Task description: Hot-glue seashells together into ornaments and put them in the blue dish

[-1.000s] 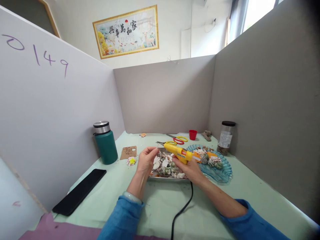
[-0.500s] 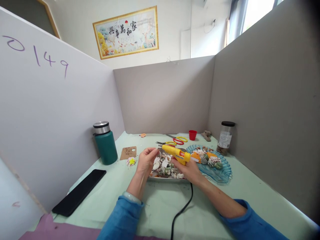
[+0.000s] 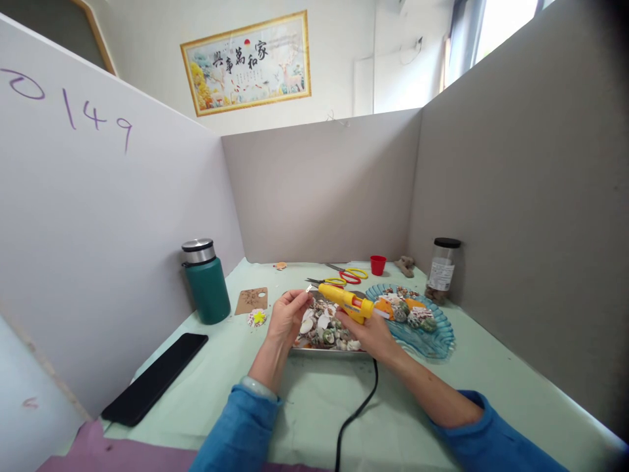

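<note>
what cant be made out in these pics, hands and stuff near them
All in the head view:
Small white piece in the left hand: too small to identify.
Yellow glue gun: handle covered by the right hand.
Black cord: cut off by the bottom edge.

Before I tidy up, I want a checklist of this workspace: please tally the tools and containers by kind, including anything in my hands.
Glue gun: 1
Pairs of scissors: 2
Green bottle: 1
Clear jar: 1
Red cup: 1
Blue dish: 1
Shell tray: 1
Total: 8
</note>
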The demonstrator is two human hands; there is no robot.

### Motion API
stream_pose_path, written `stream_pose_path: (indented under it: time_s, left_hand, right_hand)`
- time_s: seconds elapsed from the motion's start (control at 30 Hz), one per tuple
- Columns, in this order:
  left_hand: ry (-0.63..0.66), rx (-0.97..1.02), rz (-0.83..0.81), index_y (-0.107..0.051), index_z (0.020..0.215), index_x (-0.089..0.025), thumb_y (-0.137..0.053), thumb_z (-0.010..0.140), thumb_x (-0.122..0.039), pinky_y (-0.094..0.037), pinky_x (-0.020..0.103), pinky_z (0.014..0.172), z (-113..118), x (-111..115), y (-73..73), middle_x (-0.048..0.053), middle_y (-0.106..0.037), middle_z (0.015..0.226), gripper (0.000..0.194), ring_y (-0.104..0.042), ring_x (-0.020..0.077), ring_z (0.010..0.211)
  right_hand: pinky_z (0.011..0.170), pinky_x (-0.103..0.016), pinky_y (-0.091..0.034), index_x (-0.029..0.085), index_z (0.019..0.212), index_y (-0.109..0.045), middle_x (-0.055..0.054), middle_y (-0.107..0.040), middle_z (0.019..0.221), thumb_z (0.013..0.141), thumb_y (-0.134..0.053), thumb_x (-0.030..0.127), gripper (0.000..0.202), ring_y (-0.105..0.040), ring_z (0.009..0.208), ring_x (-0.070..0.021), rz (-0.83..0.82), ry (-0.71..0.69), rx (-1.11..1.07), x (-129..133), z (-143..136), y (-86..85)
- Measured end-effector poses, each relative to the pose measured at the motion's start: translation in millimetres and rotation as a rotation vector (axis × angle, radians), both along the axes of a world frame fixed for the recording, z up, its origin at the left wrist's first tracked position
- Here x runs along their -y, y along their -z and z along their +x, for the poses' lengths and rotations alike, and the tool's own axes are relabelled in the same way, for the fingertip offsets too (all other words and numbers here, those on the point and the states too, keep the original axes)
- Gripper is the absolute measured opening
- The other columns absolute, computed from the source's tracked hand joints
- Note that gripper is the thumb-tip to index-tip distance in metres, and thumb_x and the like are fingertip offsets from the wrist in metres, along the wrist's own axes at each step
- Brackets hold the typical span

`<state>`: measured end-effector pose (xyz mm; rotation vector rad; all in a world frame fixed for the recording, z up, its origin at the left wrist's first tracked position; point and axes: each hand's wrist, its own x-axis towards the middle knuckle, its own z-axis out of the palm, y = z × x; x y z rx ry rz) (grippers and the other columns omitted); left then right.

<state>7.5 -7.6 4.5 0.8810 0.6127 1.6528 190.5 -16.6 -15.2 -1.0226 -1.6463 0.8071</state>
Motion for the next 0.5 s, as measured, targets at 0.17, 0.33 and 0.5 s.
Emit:
stream_pose_path:
  time_s: [0.17, 0.33, 0.5]
  left_hand:
    - [-0.001, 0.015, 0.004, -0.069, 0.067, -0.012, -0.087, 0.05, -0.023, -0.047, 0.025, 0.077, 1.4, -0.8, -0.5, 0.003, -0.069, 0.069, 0.027, -0.061, 0.0105, 0.068]
    - [-0.028, 0.006, 0.019, -0.069, 0.066, -0.012, -0.087, 0.05, -0.024, -0.047, 0.027, 0.078, 0.7, -2.4, 0.4, 0.002, -0.068, 0.069, 0.027, -0.062, 0.0113, 0.069]
    - [-0.072, -0.056, 0.032, -0.068, 0.067, -0.012, -0.086, 0.051, -0.024, -0.046, 0.026, 0.075, -0.4, -3.8, 1.1, 0.002, -0.067, 0.066, 0.026, -0.061, 0.0114, 0.067]
  right_hand:
    - [0.046, -0.022, -0.039, 0.014, 0.082, -0.068, -0.001, -0.058, 0.061, 0.076, -0.06, 0.049, 0.036, -0.048, 0.053, -0.012, 0.023, -0.025, -0.014, 3.4, -1.6, -2.1]
    - [0.046, -0.022, -0.039, 0.013, 0.085, -0.068, -0.001, -0.059, 0.062, 0.076, -0.059, 0.049, 0.038, -0.05, 0.054, -0.0125, 0.025, -0.041, 0.009, 6.6, -2.0, -5.6]
    - [0.044, -0.022, -0.037, 0.015, 0.077, -0.064, 0.0, -0.056, 0.057, 0.077, -0.057, 0.049, 0.035, -0.045, 0.048, -0.0105, 0.024, 0.016, 0.05, 6.4, 1.4, -9.3]
